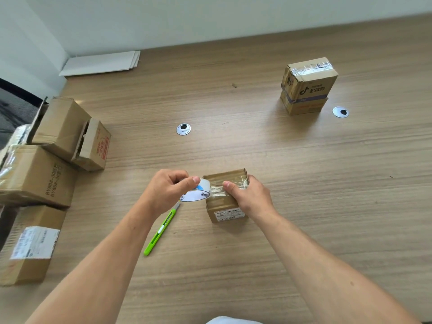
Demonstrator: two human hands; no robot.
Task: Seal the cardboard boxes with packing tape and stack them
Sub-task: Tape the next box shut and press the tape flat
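Small box point(225, 195), mid-counter point(257, 141): right hand point(251, 197) grips it, thumb pinning clear tape; left hand point(167, 190) holds tape roll point(197, 194) just beside, drawing strip taut for sealing.

Beyond the grip, where the left hand point(167, 191) holds the tape roll point(197, 194) against the small box point(222, 202) that the right hand point(251, 197) clasps, the table point(257, 141) offers open wood as far as a flush cable grommet point(183, 129). Right of the grip it runs wide, with only a stack of two taped boxes point(307, 87) well off and farther back. Just nearer than the left hand a green utility knife point(161, 230) lies in the way, and well left of the grip a cluster of cardboard boxes point(46, 164) walls off that side.
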